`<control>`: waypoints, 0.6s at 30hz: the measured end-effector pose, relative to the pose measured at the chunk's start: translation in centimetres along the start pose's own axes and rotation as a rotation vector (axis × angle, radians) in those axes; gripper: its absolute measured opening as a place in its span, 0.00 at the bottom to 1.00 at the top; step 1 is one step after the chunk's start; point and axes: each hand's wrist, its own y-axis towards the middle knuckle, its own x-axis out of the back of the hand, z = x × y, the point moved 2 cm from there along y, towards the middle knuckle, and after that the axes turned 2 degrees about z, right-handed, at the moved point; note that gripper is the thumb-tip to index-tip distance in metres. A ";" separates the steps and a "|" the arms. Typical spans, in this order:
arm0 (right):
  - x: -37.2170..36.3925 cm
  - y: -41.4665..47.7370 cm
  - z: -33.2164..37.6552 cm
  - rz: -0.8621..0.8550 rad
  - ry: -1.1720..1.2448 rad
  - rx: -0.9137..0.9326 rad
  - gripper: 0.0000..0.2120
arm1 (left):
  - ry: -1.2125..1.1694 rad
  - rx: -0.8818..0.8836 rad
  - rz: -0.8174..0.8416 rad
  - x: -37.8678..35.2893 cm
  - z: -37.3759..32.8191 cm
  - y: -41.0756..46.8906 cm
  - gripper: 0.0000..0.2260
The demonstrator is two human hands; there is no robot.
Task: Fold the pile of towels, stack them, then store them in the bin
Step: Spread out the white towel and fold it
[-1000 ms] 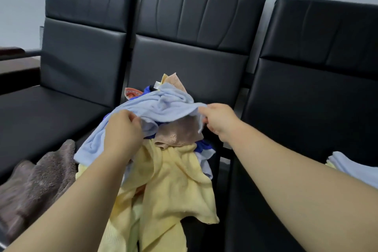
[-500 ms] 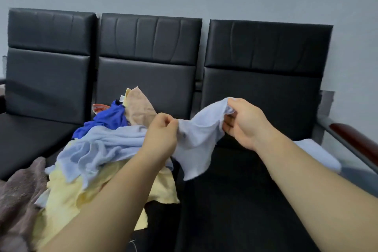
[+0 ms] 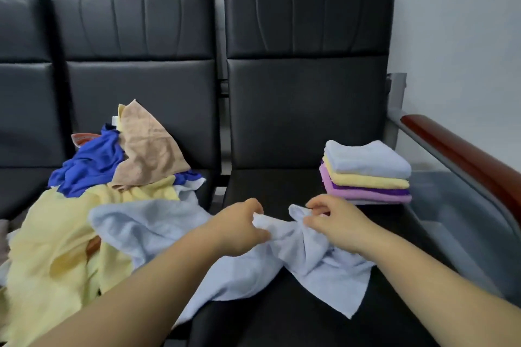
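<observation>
A crumpled light blue towel [image 3: 296,256] lies across the gap between the middle seat and the right seat. My left hand [image 3: 239,231] grips it near its bunched top edge. A little to the right, my right hand [image 3: 332,222] pinches another part of that edge. On the middle seat sits the loose pile of towels [image 3: 93,205]: yellow, dark blue, tan and light blue ones. A folded stack [image 3: 366,175] rests at the back right of the right seat, light blue on top, then yellow and purple. No bin is in view.
Three black padded seats stand in a row against a grey wall; the right seat [image 3: 282,189] holds the stack. A red-brown armrest [image 3: 465,155] on a metal frame bounds the right side. A brownish towel edge [image 3: 2,239] shows at far left.
Both hands have pulled the light blue towel off the pile and brought it down to the right seat. The view has shifted right, so the folded stack now shows fully.
</observation>
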 end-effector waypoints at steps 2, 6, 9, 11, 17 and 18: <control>-1.7 -0.2 -0.8 0.145 -0.074 0.011 0.12 | 0.251 0.104 0.135 -1.0 1.2 0.0 0.31; -2.6 0.5 -1.4 0.245 -0.247 0.059 0.16 | 0.446 0.134 0.235 -3.1 2.1 0.6 0.29; -2.3 1.4 -1.8 0.279 -0.272 0.097 0.22 | 0.431 0.082 0.197 -3.4 1.8 1.7 0.19; -2.0 2.1 -2.5 0.258 -0.322 0.118 0.28 | 0.256 0.035 0.182 -3.6 1.6 2.4 0.16; -0.9 2.5 -3.2 -0.008 -0.279 0.173 0.13 | -0.892 -0.008 0.065 -3.2 -0.2 4.1 0.11; -1.1 2.0 -2.9 -0.046 -0.268 0.188 0.12 | -0.801 -0.008 -0.027 -2.5 0.2 4.3 0.09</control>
